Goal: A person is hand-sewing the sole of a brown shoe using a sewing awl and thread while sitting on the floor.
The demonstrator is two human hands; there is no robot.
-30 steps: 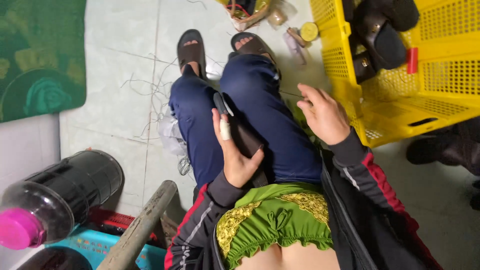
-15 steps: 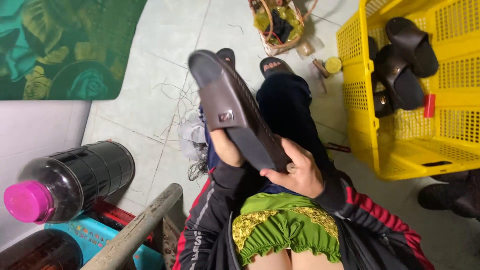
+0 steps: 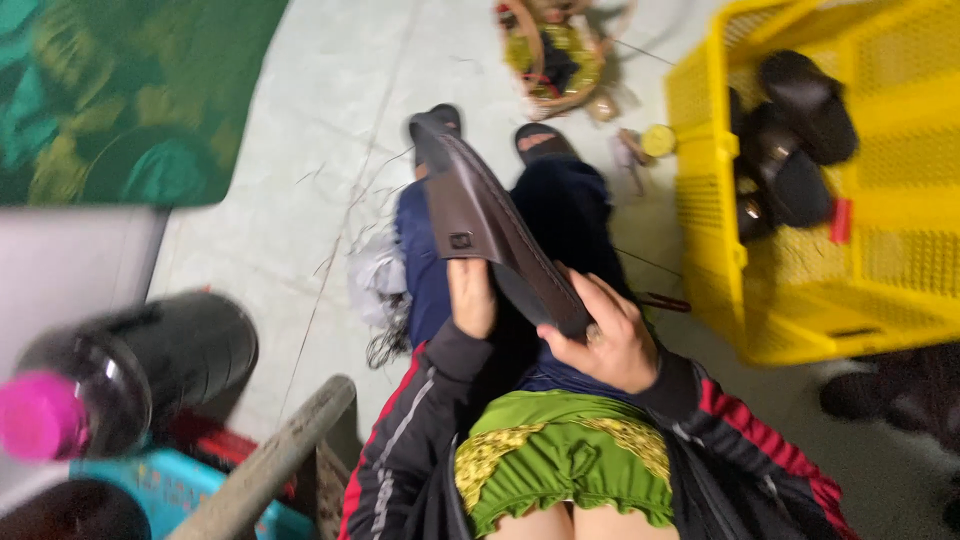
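Left hand (image 3: 472, 297) and right hand (image 3: 610, 345) both grasp sandal (image 3: 490, 235) | crate (image 3: 720, 300) at 3 o'clock | risk: sandal slips, loose fingertip hold.

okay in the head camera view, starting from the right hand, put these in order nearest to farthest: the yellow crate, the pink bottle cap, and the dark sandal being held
From the right hand:
1. Dark sandal, gripped in it, over the lap.
2. Yellow crate, on the floor, on that hand's own side.
3. Pink bottle cap, far across at the frame's lower left edge.

Single head camera, looking steeply down over own lap toward floor (image 3: 300, 130), close range, slightly tilted.
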